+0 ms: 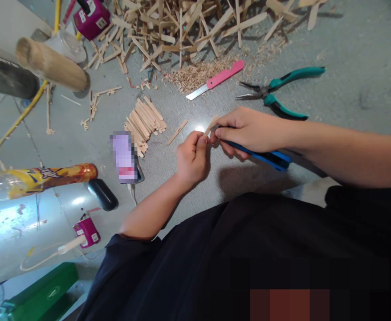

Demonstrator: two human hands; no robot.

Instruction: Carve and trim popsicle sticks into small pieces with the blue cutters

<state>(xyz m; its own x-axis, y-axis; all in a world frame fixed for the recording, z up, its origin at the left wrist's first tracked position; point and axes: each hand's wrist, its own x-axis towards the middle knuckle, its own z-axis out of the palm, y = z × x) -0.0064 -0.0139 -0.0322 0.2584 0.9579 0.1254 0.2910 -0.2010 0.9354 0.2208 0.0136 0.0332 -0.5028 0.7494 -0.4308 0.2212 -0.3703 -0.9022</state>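
My left hand (pixel 193 157) is closed, pinching the lower end of a wooden stick (pixel 211 124). Wrapped round a blue-handled cutter (pixel 269 157), my right hand (pixel 245 129) holds its tip against the stick; the fingers partly hide the blade. One loose stick (pixel 177 132) lies just left of my hands. Beyond it is a bunch of sticks (pixel 145 119) laid side by side. A pink knife (pixel 225 76) with its blade out rests above my hands, beside wood shavings (pixel 195 76). Teal-handled pliers (pixel 265 91) lie open above my right wrist.
A large stick pile (pixel 182 26) spreads across the top. On the left are a phone (pixel 124 157) with a cable, a black case (pixel 103 194), a bottle (pixel 48 178), a wooden cylinder (pixel 53 67) and a yellow cord (pixel 18 120). A purple adapter (pixel 87 232) sits lower left.
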